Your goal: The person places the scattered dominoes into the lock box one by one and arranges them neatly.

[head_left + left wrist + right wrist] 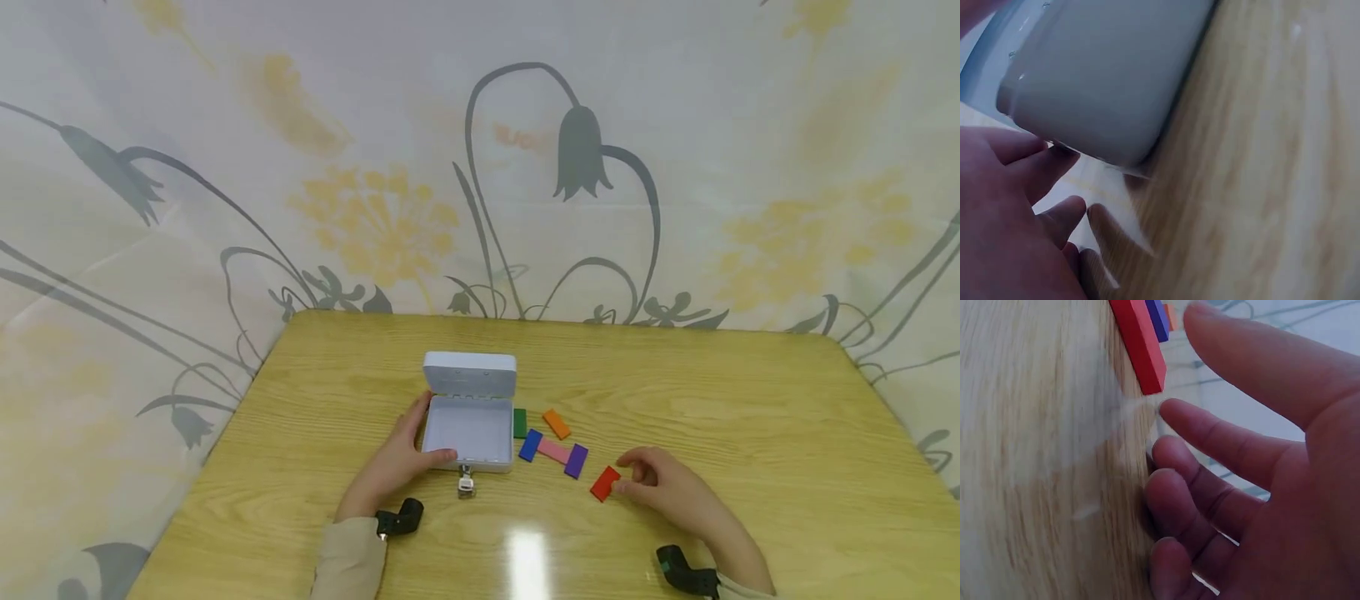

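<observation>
A white hinged box point(470, 429) stands on the table with its lid point(471, 375) raised and a metal latch point(466, 482) hanging at the front. My left hand point(401, 462) holds its left side, thumb at the front rim and fingers along the side. The left wrist view shows those fingers against the box wall point(1104, 81). A red block point(605, 483) lies to the right, its far end point(1140, 347) plain in the right wrist view. Beside it my right hand point(667, 487) rests with thumb and fingers spread, loosely bent, gripping nothing; whether the thumb touches the block I cannot tell.
Between box and red block lie flat green point(520, 423), blue point(530, 445), pink point(553, 451), purple point(576, 461) and orange point(557, 423) blocks. The wooden table point(712, 392) ends at a flower-patterned cloth point(675, 125) behind.
</observation>
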{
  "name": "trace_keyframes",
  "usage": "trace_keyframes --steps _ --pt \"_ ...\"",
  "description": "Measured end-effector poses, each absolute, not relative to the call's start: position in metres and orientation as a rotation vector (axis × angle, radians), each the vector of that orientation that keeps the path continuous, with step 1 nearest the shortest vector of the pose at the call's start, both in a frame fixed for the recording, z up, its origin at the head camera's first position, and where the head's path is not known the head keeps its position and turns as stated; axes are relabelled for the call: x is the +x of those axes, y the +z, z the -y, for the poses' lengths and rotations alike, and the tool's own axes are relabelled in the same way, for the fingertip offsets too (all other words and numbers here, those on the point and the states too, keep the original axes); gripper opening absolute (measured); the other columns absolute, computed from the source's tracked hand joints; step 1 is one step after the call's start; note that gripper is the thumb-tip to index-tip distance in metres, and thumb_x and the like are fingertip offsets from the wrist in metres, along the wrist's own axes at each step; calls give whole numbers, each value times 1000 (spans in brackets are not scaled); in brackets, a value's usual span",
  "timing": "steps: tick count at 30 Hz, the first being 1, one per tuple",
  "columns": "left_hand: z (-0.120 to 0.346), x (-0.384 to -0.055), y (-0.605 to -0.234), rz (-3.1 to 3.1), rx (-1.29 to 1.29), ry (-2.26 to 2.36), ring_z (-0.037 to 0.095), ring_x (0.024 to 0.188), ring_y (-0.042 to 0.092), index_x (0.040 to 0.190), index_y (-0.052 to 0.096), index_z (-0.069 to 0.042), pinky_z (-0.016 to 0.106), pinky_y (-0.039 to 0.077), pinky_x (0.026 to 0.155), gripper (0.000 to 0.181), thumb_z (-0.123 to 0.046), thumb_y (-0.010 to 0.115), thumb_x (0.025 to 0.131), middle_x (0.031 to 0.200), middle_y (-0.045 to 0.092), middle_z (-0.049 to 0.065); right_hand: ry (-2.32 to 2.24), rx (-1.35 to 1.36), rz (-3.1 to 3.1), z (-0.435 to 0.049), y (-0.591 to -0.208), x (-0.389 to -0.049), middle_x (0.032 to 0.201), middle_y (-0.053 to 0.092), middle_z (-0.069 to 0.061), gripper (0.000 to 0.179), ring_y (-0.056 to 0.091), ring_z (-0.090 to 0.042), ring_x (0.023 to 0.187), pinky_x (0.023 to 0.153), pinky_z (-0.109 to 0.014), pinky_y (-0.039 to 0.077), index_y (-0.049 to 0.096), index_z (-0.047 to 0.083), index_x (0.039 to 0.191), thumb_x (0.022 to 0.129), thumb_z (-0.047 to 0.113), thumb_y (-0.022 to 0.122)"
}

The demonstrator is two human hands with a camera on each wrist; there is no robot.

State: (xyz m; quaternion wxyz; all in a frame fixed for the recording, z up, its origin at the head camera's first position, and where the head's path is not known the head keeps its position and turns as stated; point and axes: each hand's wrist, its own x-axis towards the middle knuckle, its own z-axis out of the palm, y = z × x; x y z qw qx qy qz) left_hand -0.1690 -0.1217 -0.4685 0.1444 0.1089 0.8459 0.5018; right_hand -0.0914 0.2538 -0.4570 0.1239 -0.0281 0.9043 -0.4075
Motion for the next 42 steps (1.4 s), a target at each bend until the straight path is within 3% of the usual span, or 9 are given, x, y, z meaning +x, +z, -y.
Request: trace_keyframes --steps 5,12,17,26,33,42 --pt "125 -169 -466 -2480 348 1365 32 132 6 145 6 -24 57 14 99 109 -43 77 65 147 10 9 -1130 -77 -2676 -244 -454 -91 86 47 -4 49 42 -16 73 61 -26 37 57 5 106 74 41 69" --pt "127 -165 -470 -2373 378 1501 24 129 18 145 3 -25 47 19 101 112 -36 80 64 147 11 2 -1043 -48 -2704 -237 -452 -90 89 48 -2 53 43 -16 77 67 -30 39 56 7 105 71 45 71" --pt "123 -158 -477 -2376 362 1502 20 129 19 144 3 -25 44 19 102 113 -41 79 62 147 12 0 -963 14 -2705 -235 -452 -83 90 48 -1 56 43 -15 79 68 -33 39 57 9 106 69 48 71" --pt "123 -160 -477 -2486 338 1411 28 129 19 145 11 -17 49 19 101 112 -44 79 61 145 18 8 -802 -19 -2788 -224 -457 -81 95 45 -1 61 42 -15 77 63 -32 39 54 15 102 61 54 74" --pt "121 -163 -475 -2499 338 1384 27 129 20 144 13 -21 49 21 100 110 -46 79 60 144 19 7 -775 -23 -2811 -226 -455 -84 91 44 -2 54 42 -16 74 61 -31 40 55 16 99 62 50 74" --pt "117 -169 -474 -2493 443 1401 25 129 20 145 8 -18 46 20 101 109 -40 78 64 145 18 8 -890 -45 -2787 -237 -457 -90 90 45 -1 53 42 -15 75 61 -29 38 54 12 108 69 42 73"
